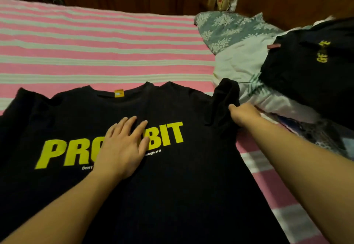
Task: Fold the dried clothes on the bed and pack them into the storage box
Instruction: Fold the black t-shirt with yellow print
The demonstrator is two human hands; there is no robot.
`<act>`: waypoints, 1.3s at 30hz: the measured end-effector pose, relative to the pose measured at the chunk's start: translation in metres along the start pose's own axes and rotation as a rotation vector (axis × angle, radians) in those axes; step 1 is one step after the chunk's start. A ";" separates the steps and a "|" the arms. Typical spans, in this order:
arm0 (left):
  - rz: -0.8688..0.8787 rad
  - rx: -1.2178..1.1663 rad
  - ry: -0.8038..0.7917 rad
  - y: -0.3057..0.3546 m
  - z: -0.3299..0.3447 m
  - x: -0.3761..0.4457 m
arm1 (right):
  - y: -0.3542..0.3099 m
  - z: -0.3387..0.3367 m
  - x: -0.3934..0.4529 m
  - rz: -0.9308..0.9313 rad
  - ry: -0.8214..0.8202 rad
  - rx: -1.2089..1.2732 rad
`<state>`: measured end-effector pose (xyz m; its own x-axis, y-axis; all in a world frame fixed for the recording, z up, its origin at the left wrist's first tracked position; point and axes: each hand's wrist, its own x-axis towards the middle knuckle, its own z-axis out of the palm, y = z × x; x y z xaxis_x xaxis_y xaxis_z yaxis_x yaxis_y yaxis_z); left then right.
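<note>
Shirt sleeve fold, first garment on the bed

One black shirt (172,176) lies flat, print up, on the striped bed (95,38); my left hand (122,147) presses it spread-fingered while my right hand (243,115) pinches the right sleeve (224,101). Soft, light, limp cloth, I judge: best taken at sleeve and hem. One unfolded pile (287,67) waits at right; no box in view.

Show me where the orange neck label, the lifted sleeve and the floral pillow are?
orange neck label (119,93): head view, middle of the tag inside the collar.
lifted sleeve (224,98): head view, bunched black cloth above the right hand.
floral pillow (224,30): head view, its patterned top face.
</note>
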<state>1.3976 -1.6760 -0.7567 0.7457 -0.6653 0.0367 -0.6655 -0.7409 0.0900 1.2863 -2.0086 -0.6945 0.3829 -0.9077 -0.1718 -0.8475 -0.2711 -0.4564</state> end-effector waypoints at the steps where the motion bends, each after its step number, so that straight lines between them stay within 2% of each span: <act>1: -0.008 -0.011 -0.002 0.001 0.004 0.001 | -0.003 0.005 0.010 0.015 -0.002 0.007; 3: -0.013 -0.020 -0.026 0.001 0.003 0.002 | -0.011 0.012 0.021 0.032 -0.017 0.092; 7: -0.036 -0.031 -0.081 0.001 -0.002 0.004 | -0.011 0.004 0.031 0.149 -0.082 0.433; 11: -0.044 -0.007 -0.148 -0.001 -0.004 0.005 | 0.033 -0.027 0.020 0.304 0.135 0.436; 12: -0.045 0.005 -0.165 -0.001 -0.005 0.005 | 0.043 -0.031 0.014 0.296 0.118 0.416; 16: -0.054 0.032 -0.197 0.000 -0.008 0.009 | 0.050 -0.036 0.001 0.311 -0.109 0.449; 19: -0.043 0.030 -0.216 0.000 -0.008 0.011 | 0.043 -0.038 0.006 0.457 -0.229 0.673; 21: -0.032 0.030 -0.220 0.000 -0.007 0.010 | 0.037 -0.042 0.004 0.571 -0.388 0.876; 23: -0.036 0.031 -0.237 -0.001 -0.008 0.010 | 0.020 -0.049 -0.004 0.496 -0.465 0.982; 25: -0.050 0.010 -0.274 0.004 -0.014 0.013 | -0.004 -0.060 -0.015 0.180 -0.343 0.806; 27: -0.055 -0.030 -0.349 0.010 -0.028 0.018 | -0.034 -0.075 -0.041 -0.222 -0.288 0.445; 29: -0.124 -0.209 -0.326 0.015 -0.053 0.019 | -0.056 -0.084 -0.079 -0.564 -0.435 0.141; 31: -0.336 -0.519 -0.168 0.018 -0.083 0.017 | -0.049 -0.080 -0.111 -0.732 -0.467 -0.039; 32: -0.460 -0.702 -0.143 0.020 -0.095 0.018 | -0.035 -0.076 -0.122 -0.728 -0.424 -0.035; 34: -0.709 -1.069 -0.165 0.026 -0.107 0.023 | -0.004 -0.064 -0.136 -0.580 -0.323 -0.042; 35: -0.755 -1.131 -0.190 0.029 -0.108 0.028 | 0.009 -0.057 -0.141 -0.491 -0.303 -0.084; 37: -0.652 -1.011 -0.234 0.032 -0.102 0.039 | 0.022 -0.044 -0.152 -0.348 -0.318 -0.132; 39: -0.505 -0.891 -0.256 0.031 -0.092 0.049 | 0.016 -0.029 -0.167 -0.270 -0.319 -0.068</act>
<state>1.4163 -1.7234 -0.6601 0.8311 -0.3747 -0.4111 0.0626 -0.6713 0.7385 1.1978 -1.8707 -0.6479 0.6800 -0.6594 -0.3206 -0.7194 -0.5154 -0.4656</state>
